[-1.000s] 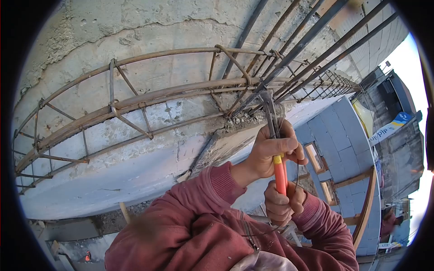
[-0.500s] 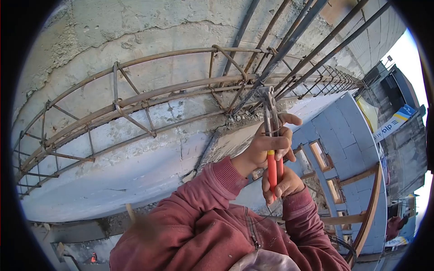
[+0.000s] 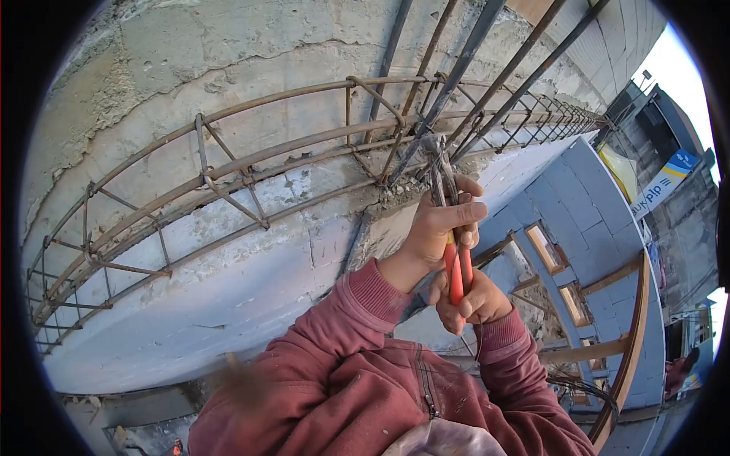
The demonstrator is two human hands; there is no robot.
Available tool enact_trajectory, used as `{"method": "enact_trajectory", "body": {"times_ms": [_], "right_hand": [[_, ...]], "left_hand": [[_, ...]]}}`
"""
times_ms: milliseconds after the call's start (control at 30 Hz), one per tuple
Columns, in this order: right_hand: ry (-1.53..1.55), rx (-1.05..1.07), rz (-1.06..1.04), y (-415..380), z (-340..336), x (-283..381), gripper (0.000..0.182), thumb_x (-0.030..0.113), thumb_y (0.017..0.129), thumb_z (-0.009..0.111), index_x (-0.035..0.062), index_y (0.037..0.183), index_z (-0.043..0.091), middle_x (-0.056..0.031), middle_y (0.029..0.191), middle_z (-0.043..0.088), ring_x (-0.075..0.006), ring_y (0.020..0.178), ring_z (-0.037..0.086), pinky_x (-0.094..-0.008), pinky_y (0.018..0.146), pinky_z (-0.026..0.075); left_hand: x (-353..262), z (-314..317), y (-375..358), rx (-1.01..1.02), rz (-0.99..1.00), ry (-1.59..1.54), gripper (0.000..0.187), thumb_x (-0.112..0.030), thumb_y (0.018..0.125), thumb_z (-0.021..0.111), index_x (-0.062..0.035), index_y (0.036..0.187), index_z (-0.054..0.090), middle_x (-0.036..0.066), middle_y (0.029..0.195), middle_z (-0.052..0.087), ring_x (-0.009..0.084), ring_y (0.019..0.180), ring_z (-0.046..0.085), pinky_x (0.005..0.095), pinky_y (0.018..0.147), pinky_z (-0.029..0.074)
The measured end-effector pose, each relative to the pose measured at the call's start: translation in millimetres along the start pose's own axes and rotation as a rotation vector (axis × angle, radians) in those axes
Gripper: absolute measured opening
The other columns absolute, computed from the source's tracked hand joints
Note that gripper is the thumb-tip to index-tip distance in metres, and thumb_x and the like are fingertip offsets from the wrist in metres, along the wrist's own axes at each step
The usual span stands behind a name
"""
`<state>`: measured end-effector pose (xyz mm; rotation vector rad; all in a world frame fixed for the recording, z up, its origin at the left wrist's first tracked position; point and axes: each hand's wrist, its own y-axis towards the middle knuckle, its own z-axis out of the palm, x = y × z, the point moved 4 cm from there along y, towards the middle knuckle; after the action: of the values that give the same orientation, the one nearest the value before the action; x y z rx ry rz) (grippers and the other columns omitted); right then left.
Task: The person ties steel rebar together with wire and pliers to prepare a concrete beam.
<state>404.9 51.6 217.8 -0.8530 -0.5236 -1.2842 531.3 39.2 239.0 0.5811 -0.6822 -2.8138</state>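
Observation:
Red-handled pliers (image 3: 458,275) point upward in front of my chest, their metal jaws up beside the rebar. My right hand (image 3: 487,301) is closed around the lower part of the red handles. Higher up, my left hand (image 3: 435,228) has its thumb and fingers wrapped round the metal part and the top of the handles. Just above the jaws, a rebar cage (image 3: 304,139) with tied stirrups runs along the wall and meets several steel bars (image 3: 465,61) slanting upward. A thin dark wire hangs below my right hand.
A rough concrete wall (image 3: 251,61) rises behind the cage, with a pale block ledge (image 3: 228,304) below it. To the right are a grey block wall (image 3: 566,190) with small framed openings, a curved wooden beam (image 3: 631,342), a coil of wire (image 3: 589,387) and a blue-yellow banner (image 3: 665,182).
The pliers and my hands have shifted slightly left in view, and the handles look closer together. My left hand's fingers have curled in more. The background has shifted with the camera.

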Motion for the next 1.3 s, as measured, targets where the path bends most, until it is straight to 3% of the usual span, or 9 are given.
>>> {"method": "enact_trajectory", "body": {"times_ms": [100,233,367,533,633,800,967,1133,1300], "right_hand": [[-1.148,-0.757,-0.428,-17,26,38,0.047,0.011,0.064,0.079,-0.0018,0.101,0.054,-0.0028,0.066,0.053,-0.0147,0.056,0.052,-0.0265,0.055,0.043],[-0.889,-0.671,-0.241,-15,7,30,0.044,0.011,0.063,0.080,-0.0020,0.098,0.056,-0.0046,0.068,0.057,-0.0150,0.055,0.054,-0.0278,0.055,0.046],[0.047,0.014,-0.212,8,1,4,0.043,0.012,0.063,0.082,-0.0056,0.092,0.057,-0.0078,0.064,0.058,-0.0167,0.053,0.059,-0.0248,0.050,0.049],[-0.800,-0.667,-0.540,4,11,15,0.045,0.013,0.063,0.080,-0.0036,0.096,0.056,-0.0066,0.071,0.060,-0.0181,0.061,0.058,-0.0282,0.060,0.049],[-1.302,-0.985,-0.294,-3,22,16,0.051,0.015,0.062,0.081,-0.0031,0.102,0.054,-0.0054,0.074,0.061,-0.0176,0.063,0.056,-0.0287,0.064,0.048],[0.062,0.195,-0.133,-19,-2,-2,0.046,0.015,0.079,0.064,-0.0150,0.110,0.049,-0.0256,0.086,0.064,-0.0304,0.067,0.067,-0.0342,0.053,0.056],[-0.092,-0.100,-0.305,-22,-6,-8,0.048,0.011,0.078,0.065,-0.0152,0.115,0.047,-0.0247,0.094,0.063,-0.0299,0.072,0.067,-0.0353,0.061,0.057],[-0.413,-0.682,-0.476,-31,-3,-11,0.038,0.007,0.081,0.063,-0.0068,0.115,0.051,-0.0140,0.094,0.064,-0.0209,0.083,0.065,-0.0311,0.073,0.054],[-0.587,-1.077,-0.863,-35,-24,-18,0.038,0.001,0.083,0.058,-0.0074,0.119,0.049,-0.0070,0.093,0.062,-0.0144,0.080,0.061,-0.0262,0.072,0.051]], "left_hand": [[0,18,0,-0.388,0.094,0.327,0.033,-0.002,0.072,0.074,-0.0079,0.094,0.050,0.004,0.070,0.059,0.0126,0.057,0.057,0.0270,0.050,0.047],[2,15,4,-0.293,0.349,0.355,0.040,-0.008,0.073,0.075,-0.0049,0.104,0.049,0.009,0.090,0.062,0.0178,0.075,0.062,0.0297,0.067,0.054],[-4,11,-18,-0.145,0.115,0.131,0.054,-0.013,0.077,0.071,-0.0009,0.121,0.041,0.007,0.090,0.060,0.0159,0.082,0.060,0.0297,0.074,0.052],[7,3,-7,-0.365,0.392,0.725,0.059,-0.011,0.070,0.078,-0.0013,0.115,0.042,0.002,0.077,0.054,0.0098,0.069,0.055,0.0243,0.064,0.047],[-4,8,-13,-0.285,0.285,0.692,0.062,-0.020,0.071,0.078,0.0006,0.118,0.042,0.009,0.086,0.058,0.0130,0.072,0.059,0.0273,0.066,0.050],[-6,7,-12,0.121,0.036,0.111,0.057,-0.028,0.080,0.069,0.0025,0.122,0.044,0.016,0.096,0.063,0.0182,0.081,0.066,0.0342,0.070,0.056],[13,2,-6,-0.012,-0.089,0.172,0.039,-0.019,0.084,0.064,-0.0010,0.115,0.048,0.008,0.083,0.060,0.0189,0.074,0.065,0.0344,0.067,0.056],[24,3,-19,-0.190,0.110,0.533,0.065,-0.014,0.075,0.075,0.0014,0.128,0.040,0.012,0.112,0.056,0.0208,0.101,0.058,0.0323,0.080,0.052],[49,-10,-55,0.036,-0.656,0.818,0.062,-0.015,0.079,0.071,0.0001,0.132,0.042,0.013,0.120,0.054,0.0181,0.102,0.058,0.0309,0.078,0.053]]}}
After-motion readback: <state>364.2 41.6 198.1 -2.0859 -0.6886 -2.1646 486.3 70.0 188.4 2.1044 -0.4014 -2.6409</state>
